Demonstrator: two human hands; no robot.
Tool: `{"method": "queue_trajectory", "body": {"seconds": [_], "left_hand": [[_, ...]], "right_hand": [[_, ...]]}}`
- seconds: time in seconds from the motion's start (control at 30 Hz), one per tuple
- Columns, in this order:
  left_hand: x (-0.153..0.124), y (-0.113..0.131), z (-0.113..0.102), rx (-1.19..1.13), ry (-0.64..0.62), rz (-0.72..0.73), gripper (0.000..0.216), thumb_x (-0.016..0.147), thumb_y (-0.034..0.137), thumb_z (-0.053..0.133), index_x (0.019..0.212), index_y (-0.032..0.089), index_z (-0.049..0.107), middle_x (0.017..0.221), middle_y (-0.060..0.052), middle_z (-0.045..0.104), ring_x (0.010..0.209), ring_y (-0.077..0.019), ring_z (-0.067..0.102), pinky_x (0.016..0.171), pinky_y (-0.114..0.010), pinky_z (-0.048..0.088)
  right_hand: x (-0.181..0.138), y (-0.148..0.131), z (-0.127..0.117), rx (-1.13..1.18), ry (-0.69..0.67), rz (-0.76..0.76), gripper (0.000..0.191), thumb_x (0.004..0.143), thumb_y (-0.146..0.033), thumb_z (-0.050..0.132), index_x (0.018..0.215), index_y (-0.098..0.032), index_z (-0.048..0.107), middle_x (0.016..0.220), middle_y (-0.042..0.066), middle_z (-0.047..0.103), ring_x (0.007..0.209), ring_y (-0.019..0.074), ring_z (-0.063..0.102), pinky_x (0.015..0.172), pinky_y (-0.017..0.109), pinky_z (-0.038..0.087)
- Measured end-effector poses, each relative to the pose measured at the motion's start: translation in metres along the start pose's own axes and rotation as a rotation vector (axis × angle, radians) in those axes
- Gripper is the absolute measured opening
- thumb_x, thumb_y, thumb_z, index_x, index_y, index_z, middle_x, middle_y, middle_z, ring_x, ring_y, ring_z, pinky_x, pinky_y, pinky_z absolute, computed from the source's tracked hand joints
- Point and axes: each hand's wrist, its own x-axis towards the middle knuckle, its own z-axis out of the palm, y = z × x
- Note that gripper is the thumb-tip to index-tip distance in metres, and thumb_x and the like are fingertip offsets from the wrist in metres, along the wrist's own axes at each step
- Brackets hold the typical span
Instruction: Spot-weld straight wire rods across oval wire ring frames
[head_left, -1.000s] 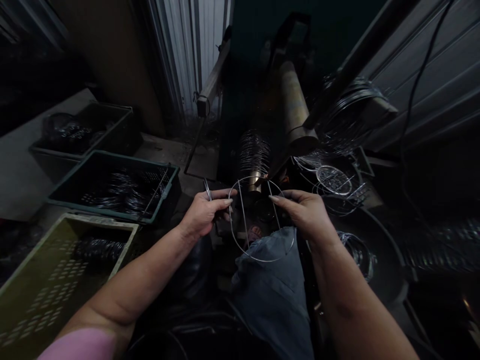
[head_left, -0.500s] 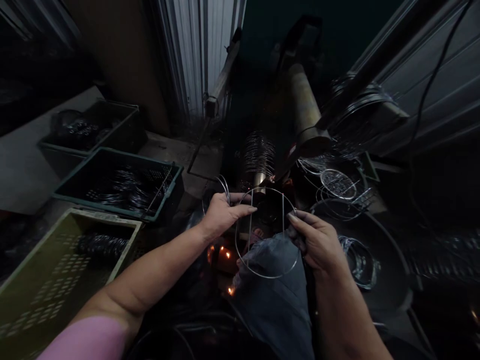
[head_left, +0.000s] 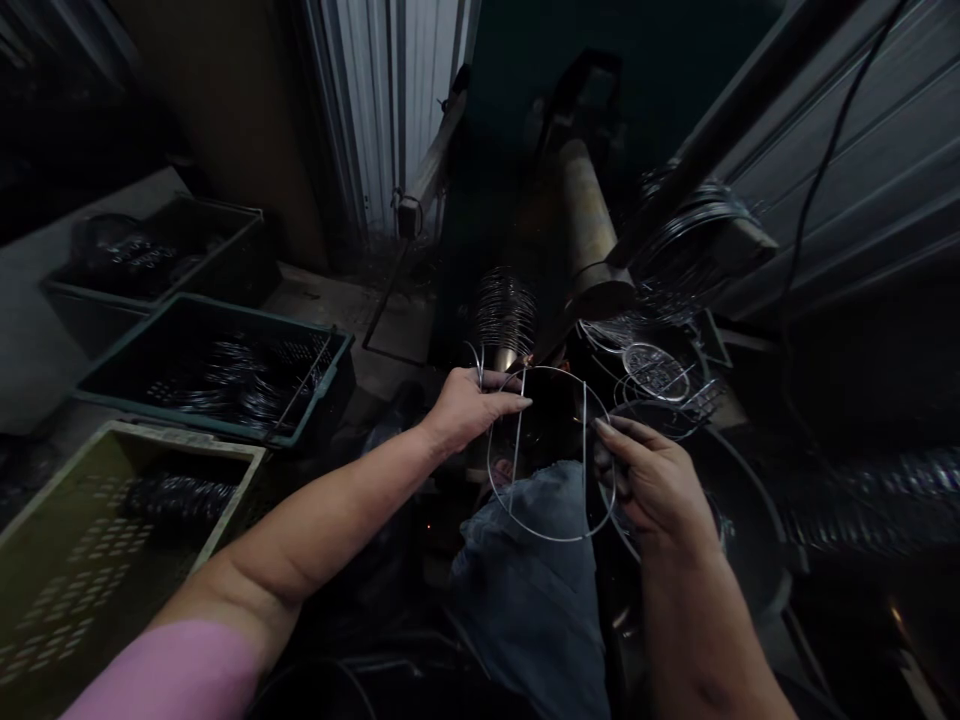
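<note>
Both of my hands hold a round wire frame (head_left: 551, 538) with two straight wires running across it, up in front of my lap. My left hand (head_left: 472, 407) grips its upper left rim, and a few loose bent wires (head_left: 478, 364) stick up from that same grip. My right hand (head_left: 652, 483) holds the frame's right side, with the fingers curled around the rim. Behind the frame stands a spindle stacked with wire rings (head_left: 506, 315). A grey apron (head_left: 529, 570) covers my lap below the hands.
Perforated crates of dark wire rings lie to my left: a green one (head_left: 210, 375), an olive one (head_left: 112, 560) and a dark one (head_left: 157, 250). A pale metal roller (head_left: 589, 225) rises ahead. Wire frames (head_left: 649, 372) are heaped to the right beside a round basin (head_left: 742, 520).
Both hands have carried the frame a little to the right and tilted it. The orange sparks seen below my left hand half a second ago no longer show.
</note>
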Motion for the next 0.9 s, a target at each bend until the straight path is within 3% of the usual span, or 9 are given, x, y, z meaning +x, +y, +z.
{"method": "queue_trajectory", "body": {"seconds": [0.2, 0.3, 0.43, 0.53, 0.6, 0.67, 0.77, 0.83, 0.9], "left_hand": [[0.011, 0.002, 0.005, 0.0, 0.024, 0.02, 0.024, 0.053, 0.023, 0.076, 0.074, 0.012, 0.07, 0.064, -0.003, 0.063, 0.058, -0.0105, 0.054, 0.053, -0.022, 0.041], [0.008, 0.002, 0.004, -0.026, -0.002, -0.025, 0.028, 0.055, 0.028, 0.075, 0.077, 0.012, 0.069, 0.056, -0.001, 0.058, 0.046, -0.0074, 0.047, 0.041, -0.02, 0.033], [-0.014, 0.0, -0.011, -0.051, -0.051, -0.119, 0.037, 0.063, 0.035, 0.07, 0.093, 0.014, 0.067, 0.05, 0.002, 0.053, 0.037, -0.004, 0.038, 0.035, -0.018, 0.026], [-0.041, -0.005, -0.033, -0.045, 0.039, -0.222, 0.048, 0.066, 0.029, 0.068, 0.111, 0.014, 0.06, 0.044, 0.005, 0.05, 0.033, -0.0044, 0.038, 0.033, -0.017, 0.023], [-0.061, -0.008, -0.05, -0.072, 0.043, -0.273, 0.052, 0.07, 0.024, 0.064, 0.12, 0.016, 0.053, 0.043, 0.006, 0.049, 0.031, -0.0043, 0.036, 0.032, -0.017, 0.019], [-0.078, -0.009, -0.064, -0.113, 0.002, -0.28, 0.051, 0.074, 0.023, 0.058, 0.124, 0.019, 0.05, 0.044, 0.005, 0.05, 0.03, -0.0034, 0.034, 0.032, -0.016, 0.018], [-0.1, -0.01, -0.076, -0.189, -0.068, -0.292, 0.048, 0.077, 0.022, 0.053, 0.125, 0.021, 0.049, 0.045, 0.005, 0.05, 0.029, -0.0014, 0.031, 0.037, -0.016, 0.026], [-0.109, -0.01, -0.077, -0.247, -0.125, -0.313, 0.047, 0.079, 0.021, 0.051, 0.125, 0.022, 0.048, 0.046, 0.006, 0.05, 0.028, -0.0004, 0.03, 0.039, -0.016, 0.028], [-0.115, -0.009, -0.074, -0.299, -0.196, -0.328, 0.046, 0.079, 0.02, 0.05, 0.125, 0.021, 0.048, 0.045, 0.005, 0.049, 0.028, -0.0002, 0.028, 0.038, -0.016, 0.027]], "right_hand": [[0.007, -0.007, 0.0, -0.033, 0.008, -0.008, 0.042, 0.047, -0.036, 0.082, 0.076, -0.014, 0.061, 0.044, -0.002, 0.053, 0.028, 0.005, 0.035, 0.024, 0.016, 0.025], [0.006, -0.007, -0.001, 0.003, -0.006, 0.03, 0.041, 0.046, -0.033, 0.082, 0.075, -0.013, 0.061, 0.046, -0.001, 0.053, 0.033, 0.0061, 0.041, 0.027, 0.015, 0.027], [0.007, 0.0, 0.004, 0.038, 0.006, -0.003, 0.042, 0.046, -0.033, 0.082, 0.076, -0.014, 0.061, 0.048, -0.002, 0.053, 0.035, 0.0065, 0.042, 0.029, 0.015, 0.029], [0.017, 0.008, 0.013, 0.032, -0.03, -0.045, 0.041, 0.05, -0.039, 0.078, 0.077, -0.014, 0.06, 0.05, -0.003, 0.051, 0.035, 0.0065, 0.041, 0.03, 0.017, 0.028], [0.026, 0.013, 0.018, -0.079, -0.028, -0.099, 0.041, 0.056, -0.046, 0.072, 0.079, -0.015, 0.058, 0.053, -0.003, 0.051, 0.037, 0.0079, 0.042, 0.033, 0.019, 0.031], [0.032, 0.022, 0.021, -0.348, 0.039, -0.227, 0.041, 0.063, -0.049, 0.064, 0.085, -0.015, 0.058, 0.061, -0.001, 0.054, 0.045, 0.0118, 0.049, 0.042, 0.024, 0.039], [0.024, 0.043, 0.027, -0.78, 0.136, -0.445, 0.045, 0.071, -0.045, 0.058, 0.102, -0.013, 0.056, 0.086, 0.01, 0.061, 0.077, 0.0224, 0.058, 0.069, 0.035, 0.045], [0.009, 0.062, 0.036, -0.888, 0.013, -0.499, 0.053, 0.073, -0.039, 0.057, 0.115, -0.009, 0.05, 0.106, 0.017, 0.057, 0.098, 0.0258, 0.053, 0.084, 0.038, 0.04], [-0.008, 0.08, 0.05, -0.89, -0.25, -0.479, 0.058, 0.072, -0.034, 0.059, 0.122, -0.007, 0.045, 0.117, 0.02, 0.052, 0.107, 0.0254, 0.049, 0.088, 0.035, 0.038]]}}
